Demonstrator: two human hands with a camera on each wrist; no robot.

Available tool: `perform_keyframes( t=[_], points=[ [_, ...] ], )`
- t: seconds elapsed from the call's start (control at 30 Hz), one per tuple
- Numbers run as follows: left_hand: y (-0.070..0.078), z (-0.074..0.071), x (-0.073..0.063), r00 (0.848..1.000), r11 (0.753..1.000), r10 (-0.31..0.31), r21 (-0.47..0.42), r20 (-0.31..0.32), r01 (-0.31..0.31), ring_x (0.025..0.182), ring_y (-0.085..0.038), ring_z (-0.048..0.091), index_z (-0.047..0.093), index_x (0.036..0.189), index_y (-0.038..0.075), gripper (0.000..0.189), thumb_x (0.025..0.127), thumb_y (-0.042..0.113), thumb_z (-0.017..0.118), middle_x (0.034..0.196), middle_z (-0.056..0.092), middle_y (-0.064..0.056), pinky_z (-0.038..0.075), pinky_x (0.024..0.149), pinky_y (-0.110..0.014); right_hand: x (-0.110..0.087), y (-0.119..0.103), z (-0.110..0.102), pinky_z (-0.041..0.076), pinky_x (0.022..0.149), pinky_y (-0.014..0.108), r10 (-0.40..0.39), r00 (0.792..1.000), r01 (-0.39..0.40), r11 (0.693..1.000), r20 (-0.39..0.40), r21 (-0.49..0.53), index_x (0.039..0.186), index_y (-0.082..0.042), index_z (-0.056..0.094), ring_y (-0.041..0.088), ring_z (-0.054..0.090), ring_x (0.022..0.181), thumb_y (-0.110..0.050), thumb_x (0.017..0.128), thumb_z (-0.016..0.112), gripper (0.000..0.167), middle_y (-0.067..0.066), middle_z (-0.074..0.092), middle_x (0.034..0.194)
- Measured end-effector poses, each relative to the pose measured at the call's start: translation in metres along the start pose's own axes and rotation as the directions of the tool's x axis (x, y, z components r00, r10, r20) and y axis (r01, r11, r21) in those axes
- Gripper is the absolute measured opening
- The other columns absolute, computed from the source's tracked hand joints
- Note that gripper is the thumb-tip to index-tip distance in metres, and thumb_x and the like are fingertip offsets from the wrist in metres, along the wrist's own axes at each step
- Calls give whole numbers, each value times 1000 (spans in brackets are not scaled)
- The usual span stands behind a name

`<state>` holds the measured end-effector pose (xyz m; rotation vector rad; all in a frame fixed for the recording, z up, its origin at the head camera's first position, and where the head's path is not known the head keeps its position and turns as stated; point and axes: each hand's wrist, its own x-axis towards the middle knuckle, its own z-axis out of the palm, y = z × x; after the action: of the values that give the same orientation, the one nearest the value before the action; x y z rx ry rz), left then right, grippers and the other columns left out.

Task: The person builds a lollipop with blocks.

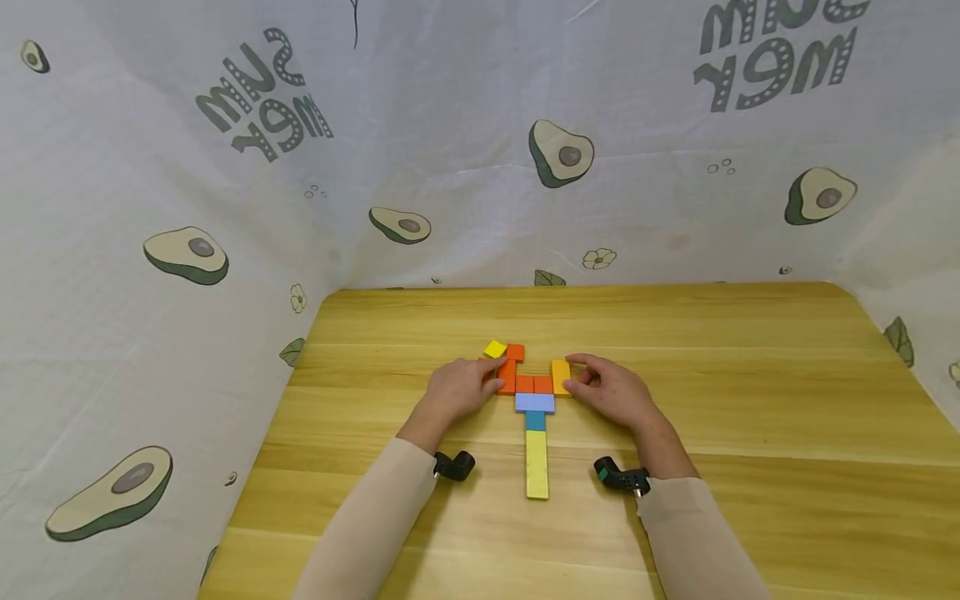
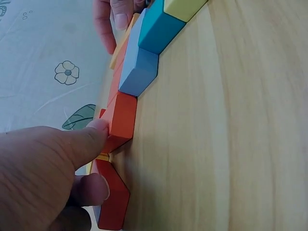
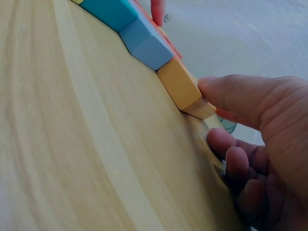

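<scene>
Flat coloured blocks form a joined figure on the table. My left hand [image 1: 459, 387] pinches the upright red block [image 1: 507, 380] at the left, thumb against its side. Beyond that hand lie a small red block [image 1: 515, 352], a tilted yellow block [image 1: 495, 348] and another red block [image 2: 113, 195], partly covered by the fingers. My right hand [image 1: 613, 393] holds the orange block [image 1: 561, 377] with thumb and index finger, other fingers curled beneath. Two red squares [image 1: 534, 384] sit between, above a lavender block [image 1: 535, 403], a teal block [image 1: 536, 421] and a long yellow-green block [image 1: 537, 467].
The wooden table [image 1: 750, 375] extends around the figure on both sides. A white cloth [image 1: 465, 167] printed with avocados hangs behind and at the sides. Black wrist cameras [image 1: 455, 466] sit above the table near each sleeve.
</scene>
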<state>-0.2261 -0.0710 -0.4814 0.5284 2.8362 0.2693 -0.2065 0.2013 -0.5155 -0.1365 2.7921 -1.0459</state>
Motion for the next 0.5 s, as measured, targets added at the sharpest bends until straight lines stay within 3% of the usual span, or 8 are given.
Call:
perform_keyframes(
  t=[0.23, 0.37, 0.5],
  points=[
    [-2, 1, 2, 1000, 1000, -5, 6, 2, 4, 68, -19, 55, 48, 152, 40, 52, 102, 52, 56, 73, 62, -6, 43, 57, -28, -1, -4, -1, 39, 69, 30, 10, 1000, -10, 1000, 6, 20, 141, -16, 60, 18, 52, 76, -40, 96, 71, 52, 5, 63, 99],
    [-3, 2, 2, 1000, 1000, 1, -5, -1, -1, 76, -21, 62, 49, 152, 39, 51, 102, 52, 55, 95, 74, -10, 49, 63, -30, -1, -4, -2, 40, 70, 30, 0, 1000, 0, 1000, 3, 18, 140, -15, 61, 17, 52, 76, -38, 95, 71, 51, 4, 64, 98],
    [-3, 2, 1, 1000, 1000, 0, -25, -2, 0, 81, -20, 65, 50, 151, 38, 51, 102, 51, 55, 112, 76, -11, 53, 71, -34, -1, -3, -3, 41, 71, 30, -28, 1000, 28, 1000, -5, 3, 138, -14, 62, 15, 53, 75, -37, 95, 72, 50, 3, 65, 96]
  ],
)
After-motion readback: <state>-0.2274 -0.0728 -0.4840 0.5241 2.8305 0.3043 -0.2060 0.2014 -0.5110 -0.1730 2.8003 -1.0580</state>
